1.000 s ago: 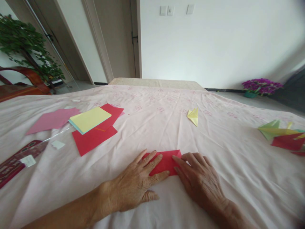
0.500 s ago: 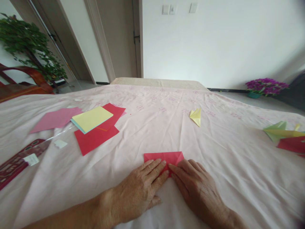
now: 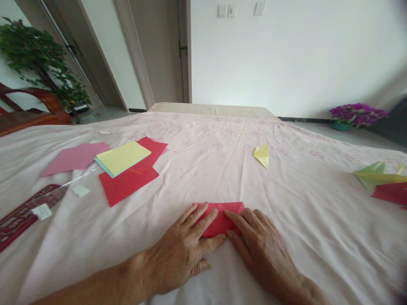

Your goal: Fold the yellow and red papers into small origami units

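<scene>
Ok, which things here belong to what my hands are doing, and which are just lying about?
In use:
folded red paper
left hand and right hand, both touching it

Apparently lying about:
yellow sheet
red sheets
pink paper
small folded yellow piece
folded pieces at far right
dark red object
purple flowers
green plant

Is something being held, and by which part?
No clear grasp shows: the left grip and right grip rest on the folded red rectangular paper, at its left and right parts.

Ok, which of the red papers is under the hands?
The folded red paper at front centre, touched by the left hand and right hand. The red sheets at left, near the yellow sheet, and the red piece, far right, are untouched.
</scene>
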{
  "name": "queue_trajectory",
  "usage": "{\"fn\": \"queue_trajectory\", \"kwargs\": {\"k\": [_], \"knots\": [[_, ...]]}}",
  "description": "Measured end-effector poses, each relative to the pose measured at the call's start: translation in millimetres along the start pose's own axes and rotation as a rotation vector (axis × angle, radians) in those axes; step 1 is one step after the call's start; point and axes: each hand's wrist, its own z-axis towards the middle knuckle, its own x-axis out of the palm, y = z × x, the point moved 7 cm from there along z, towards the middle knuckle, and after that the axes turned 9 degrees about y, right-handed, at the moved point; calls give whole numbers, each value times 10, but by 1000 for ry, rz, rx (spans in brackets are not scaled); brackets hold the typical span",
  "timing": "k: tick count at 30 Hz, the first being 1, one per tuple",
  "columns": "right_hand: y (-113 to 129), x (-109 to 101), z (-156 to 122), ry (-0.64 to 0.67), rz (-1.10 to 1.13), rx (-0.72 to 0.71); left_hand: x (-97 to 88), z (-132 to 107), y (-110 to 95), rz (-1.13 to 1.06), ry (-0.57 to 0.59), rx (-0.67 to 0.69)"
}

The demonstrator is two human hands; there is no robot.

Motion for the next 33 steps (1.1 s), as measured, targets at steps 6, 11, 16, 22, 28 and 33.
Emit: {"fn": "queue_trajectory", "kwargs": {"k": [6,11,16,22,28,33], "knots": [[-2,9,-4,18,-23,20,8,-30,147,40,-202,-136],[-8,34,2,21,-39,33,24,-37,242,23,-271,-219],[-22,44,9,20,-34,43,0,-45,263,41,-261,-286],[-25,22,21,23,-40,54,-51,-15,236,62,-259,-322],[-17,40,20,23,-63,50,-45,32,61,98,-320,-146],[-13,35,24,11,-72,45,48,48,-96,117,-248,16]]}}
